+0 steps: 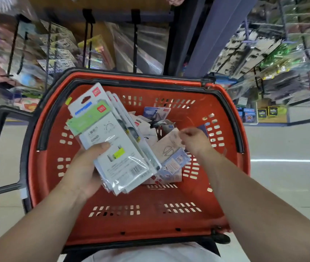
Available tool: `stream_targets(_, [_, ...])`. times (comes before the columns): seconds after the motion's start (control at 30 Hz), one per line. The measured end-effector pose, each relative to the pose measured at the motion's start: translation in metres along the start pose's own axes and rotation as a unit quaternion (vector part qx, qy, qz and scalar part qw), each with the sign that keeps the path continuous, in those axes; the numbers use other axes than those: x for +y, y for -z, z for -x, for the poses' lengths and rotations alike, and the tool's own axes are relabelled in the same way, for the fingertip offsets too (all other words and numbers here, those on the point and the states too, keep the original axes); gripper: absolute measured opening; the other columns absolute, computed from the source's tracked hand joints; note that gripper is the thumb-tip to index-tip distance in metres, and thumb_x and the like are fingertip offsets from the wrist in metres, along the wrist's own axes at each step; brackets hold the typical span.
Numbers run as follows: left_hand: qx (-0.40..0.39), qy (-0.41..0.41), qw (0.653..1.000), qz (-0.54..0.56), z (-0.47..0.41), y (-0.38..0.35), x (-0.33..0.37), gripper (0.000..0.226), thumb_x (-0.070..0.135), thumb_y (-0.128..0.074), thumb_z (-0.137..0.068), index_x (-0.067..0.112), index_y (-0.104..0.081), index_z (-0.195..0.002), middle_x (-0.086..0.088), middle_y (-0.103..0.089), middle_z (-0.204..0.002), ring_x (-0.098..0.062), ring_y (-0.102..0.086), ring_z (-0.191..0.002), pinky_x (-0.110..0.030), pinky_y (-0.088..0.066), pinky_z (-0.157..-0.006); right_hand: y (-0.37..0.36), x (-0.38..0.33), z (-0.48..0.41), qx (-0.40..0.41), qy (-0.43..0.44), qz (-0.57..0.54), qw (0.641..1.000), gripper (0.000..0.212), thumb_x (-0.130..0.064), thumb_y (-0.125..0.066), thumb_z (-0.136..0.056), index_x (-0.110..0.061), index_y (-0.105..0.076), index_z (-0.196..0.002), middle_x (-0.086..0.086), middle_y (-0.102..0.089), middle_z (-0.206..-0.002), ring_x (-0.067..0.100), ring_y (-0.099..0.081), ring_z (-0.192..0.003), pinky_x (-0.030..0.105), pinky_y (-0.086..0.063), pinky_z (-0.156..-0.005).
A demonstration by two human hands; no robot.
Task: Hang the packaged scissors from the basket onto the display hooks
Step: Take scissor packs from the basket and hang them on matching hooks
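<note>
While left hand (82,171) grips scissor packs (112,140), right hand (193,138) unclear, red basket (150,222) faces stocked hooks (135,40).

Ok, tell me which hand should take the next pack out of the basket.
Right. The right hand is down among the loose packs in the basket, beside a pinkish pack; the left hand grips a stack of packs.

Red perforated plastic basket (112,220): near floor strip bare, reachable from above. Fanned stack of white plastic-wrapped packs (116,154) in left hand (82,171) covers left half. Right hand (193,138), blurred, over loose pack pile (166,147) mid-floor. Black metal display hooks (135,40) behind far rim, crowded by hanging goods
</note>
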State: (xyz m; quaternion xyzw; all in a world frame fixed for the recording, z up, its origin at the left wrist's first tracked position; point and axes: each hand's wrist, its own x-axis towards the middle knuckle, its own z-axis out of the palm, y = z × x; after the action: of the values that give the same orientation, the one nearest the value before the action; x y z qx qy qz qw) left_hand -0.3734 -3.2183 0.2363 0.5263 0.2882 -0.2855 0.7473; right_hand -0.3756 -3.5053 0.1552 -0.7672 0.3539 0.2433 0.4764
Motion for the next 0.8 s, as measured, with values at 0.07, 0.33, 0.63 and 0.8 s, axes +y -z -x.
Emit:
stream_targets(0.07, [-0.005,-0.014,1.0,-0.017,-0.003,0.008,0.003,0.073,0.021,-0.088,-0.062,0.018,-0.067,-0.132,-0.01,-0.077,-0.125,-0.031,-0.076,-0.11,-0.046,-0.066,-0.077,-0.007,0.023,-0.022,-0.062,-0.04,0.184,0.98,0.037,-0.029,-0.061,-0.103,-0.018,-0.062,-0.139,0.005,-0.064,-0.138,0.021,-0.063,-0.11,0.03,-0.05,-0.089])
stream_targets(0.33, [-0.038,-0.008,0.999,-0.026,0.0,0.012,-0.002,0.099,0.044,-0.105,-0.013,0.018,-0.078,-0.105,-0.005,-0.081,-0.092,-0.021,-0.079,-0.077,-0.035,-0.064,-0.061,-0.042,0.069,-0.032,-0.093,-0.027,0.381,0.919,0.035,-0.028,-0.068,-0.098,-0.01,-0.062,-0.128,0.013,-0.069,-0.127,0.03,-0.067,-0.114,0.033,-0.053,-0.088])
stream_targets(0.63, [-0.086,0.006,0.996,0.037,0.007,0.003,0.004,0.031,0.019,-0.075,-0.052,0.024,-0.086,-0.08,-0.003,-0.08,-0.081,-0.019,-0.078,-0.07,-0.035,-0.064,-0.06,-0.019,0.04,-0.004,-0.141,0.073,0.22,0.962,0.026,-0.02,-0.064,-0.101,-0.016,-0.062,-0.127,0.004,-0.067,-0.107,0.021,-0.065,-0.088,0.011,-0.048,-0.06])
stream_targets(0.8, [-0.064,0.006,0.995,0.075,0.029,-0.014,0.012,0.021,0.009,-0.076,-0.059,0.023,-0.085,-0.072,-0.005,-0.079,-0.076,-0.02,-0.077,-0.064,-0.034,-0.062,-0.054,0.05,-0.016,0.062,-0.052,0.128,-0.031,0.99,0.015,-0.013,-0.062,-0.101,-0.018,-0.05,-0.092,0.012,-0.066,-0.103,0.032,-0.073,-0.092,0.045,-0.064,-0.059])
